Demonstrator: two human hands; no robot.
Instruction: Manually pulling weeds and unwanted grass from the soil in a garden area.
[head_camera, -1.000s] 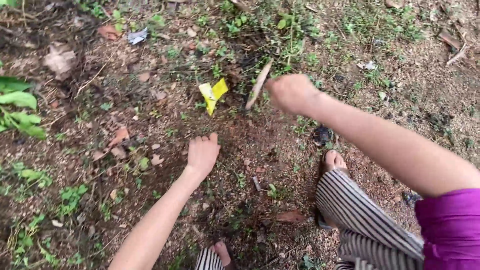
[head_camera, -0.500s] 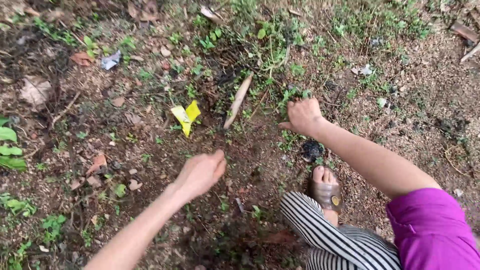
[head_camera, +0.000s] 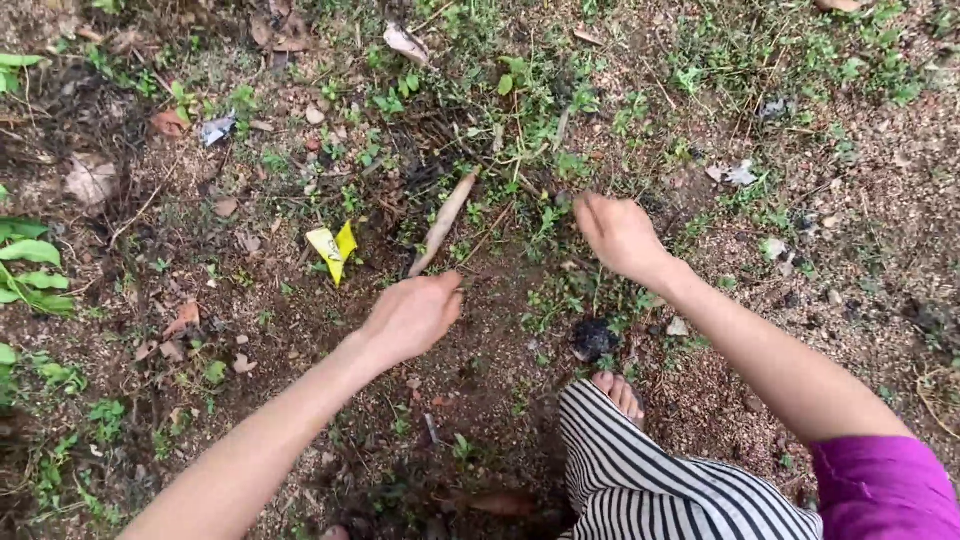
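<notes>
My left hand (head_camera: 415, 315) hovers low over bare soil, fingers loosely together, just below the lower end of a pale dry stick (head_camera: 442, 220) that lies slanted on the ground. It holds nothing that I can see. My right hand (head_camera: 618, 235) reaches into low green weeds (head_camera: 545, 215) to the right of the stick, fingers curled down at the plants; whether it grips any is unclear. A yellow folded scrap (head_camera: 332, 248) lies left of the stick.
My foot (head_camera: 618, 392) and a striped trouser leg (head_camera: 650, 480) are at the bottom middle. A black lump (head_camera: 594, 338) sits just above the toes. Dry leaves (head_camera: 92, 180), a grey scrap (head_camera: 215, 128) and broad green leaves (head_camera: 30, 265) lie to the left.
My right hand let go of the stick, which now lies on the ground, and moved down into the weeds. My left hand shifted toward the stick's lower end.
</notes>
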